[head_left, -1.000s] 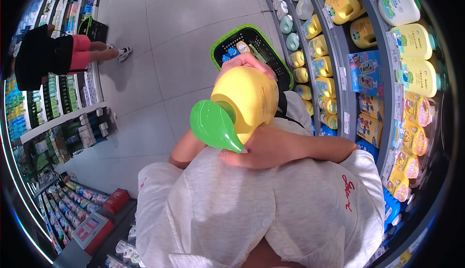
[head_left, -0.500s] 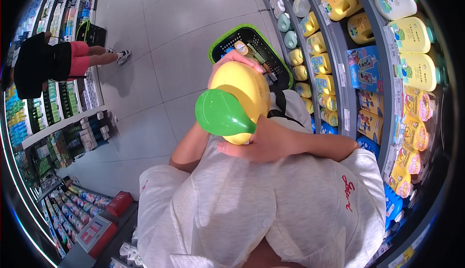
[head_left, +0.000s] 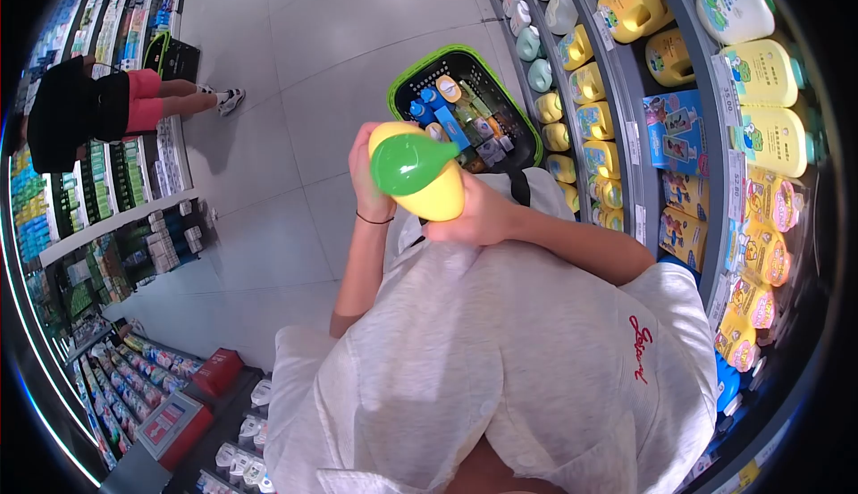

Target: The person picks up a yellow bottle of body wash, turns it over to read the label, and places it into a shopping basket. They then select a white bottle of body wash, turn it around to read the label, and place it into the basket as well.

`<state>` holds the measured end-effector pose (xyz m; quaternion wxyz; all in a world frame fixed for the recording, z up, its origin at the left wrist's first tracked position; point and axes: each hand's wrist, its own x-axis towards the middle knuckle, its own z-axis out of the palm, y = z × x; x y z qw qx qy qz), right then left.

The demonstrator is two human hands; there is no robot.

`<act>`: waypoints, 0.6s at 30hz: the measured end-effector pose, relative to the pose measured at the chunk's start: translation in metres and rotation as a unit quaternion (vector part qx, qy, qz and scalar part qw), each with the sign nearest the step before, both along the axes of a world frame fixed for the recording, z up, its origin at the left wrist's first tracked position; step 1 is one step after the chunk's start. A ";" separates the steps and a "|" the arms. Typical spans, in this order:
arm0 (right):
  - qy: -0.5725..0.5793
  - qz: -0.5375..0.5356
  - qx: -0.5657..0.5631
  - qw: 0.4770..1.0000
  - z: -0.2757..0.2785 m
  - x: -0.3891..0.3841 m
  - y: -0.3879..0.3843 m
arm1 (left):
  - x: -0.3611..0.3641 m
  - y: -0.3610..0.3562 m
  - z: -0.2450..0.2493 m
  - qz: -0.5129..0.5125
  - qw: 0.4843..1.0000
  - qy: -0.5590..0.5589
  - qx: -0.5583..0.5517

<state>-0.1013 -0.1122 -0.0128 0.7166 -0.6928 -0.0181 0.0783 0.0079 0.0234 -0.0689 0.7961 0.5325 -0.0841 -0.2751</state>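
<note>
I hold a yellow bottle (head_left: 440, 195) with a green leaf-shaped cap (head_left: 408, 163) upright in front of my chest. My left hand (head_left: 365, 177) grips its left side, fingers wrapped round the back. My right hand (head_left: 472, 215) supports it from the right and below. Just beyond the bottle, a black shopping basket (head_left: 418, 75) with a green rim sits on the floor, holding several small packaged goods.
Shelves (head_left: 684, 92) on the right carry yellow, white and teal bottles. More shelving (head_left: 116, 181) runs along the left. Another person (head_left: 98, 101) in a black top and pink shorts stands at the far left. Grey floor tiles (head_left: 295, 65) lie between.
The bottle has moved away from my face and down toward chest level, turning more upright. My left hand shifted from its far end to its left side. The basket's contents became visible.
</note>
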 end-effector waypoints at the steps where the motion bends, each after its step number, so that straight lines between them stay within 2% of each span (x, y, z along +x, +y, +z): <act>1: -0.015 -0.054 0.049 0.997 0.000 0.000 -0.003 | 0.001 0.002 0.003 0.008 1.000 0.000 -0.001; 3: 0.066 -0.052 0.116 0.990 0.001 0.003 -0.015 | 0.004 0.004 0.011 0.087 0.996 -0.005 -0.012; 5: 0.154 -0.036 0.296 0.942 -0.015 -0.007 -0.029 | 0.010 0.011 0.004 0.096 0.995 -0.003 -0.033; 6: 0.157 -0.030 0.294 0.942 -0.015 -0.007 -0.035 | 0.014 0.017 -0.012 0.114 0.993 0.012 -0.005; 8: -0.025 0.017 0.464 0.885 -0.011 -0.002 -0.047 | 0.020 0.033 -0.052 0.135 0.990 0.026 0.020; 9: -0.024 0.020 0.463 0.886 -0.012 -0.001 -0.053 | 0.020 0.044 -0.080 0.132 0.988 0.057 0.062; 10: -0.055 0.053 0.498 0.864 -0.012 0.000 -0.058 | 0.018 0.055 -0.109 0.126 0.983 0.087 0.105; 12: -0.089 0.076 0.545 0.830 -0.002 -0.001 -0.064 | 0.003 0.082 -0.165 0.097 0.945 0.153 0.274; 13: -0.093 0.071 0.544 0.831 0.001 -0.001 -0.066 | -0.011 0.102 -0.190 0.048 0.906 0.190 0.375; 14: -0.112 0.071 0.559 0.818 0.002 -0.002 -0.070 | -0.031 0.142 -0.254 -0.044 0.884 0.095 0.455; 15: -0.134 0.069 0.575 0.804 0.003 -0.003 -0.073 | -0.051 0.170 -0.276 -0.100 0.846 0.092 0.515; 16: -0.146 0.061 0.574 0.803 0.005 -0.003 -0.076 | -0.076 0.223 -0.344 -0.257 0.734 -0.161 0.608; 17: -0.158 0.078 0.578 0.797 0.005 -0.004 -0.081 | -0.098 0.244 -0.353 -0.296 0.711 -0.165 0.616; 18: -0.169 0.094 0.581 0.790 0.006 -0.005 -0.084 | -0.110 0.249 -0.348 -0.296 0.727 -0.115 0.609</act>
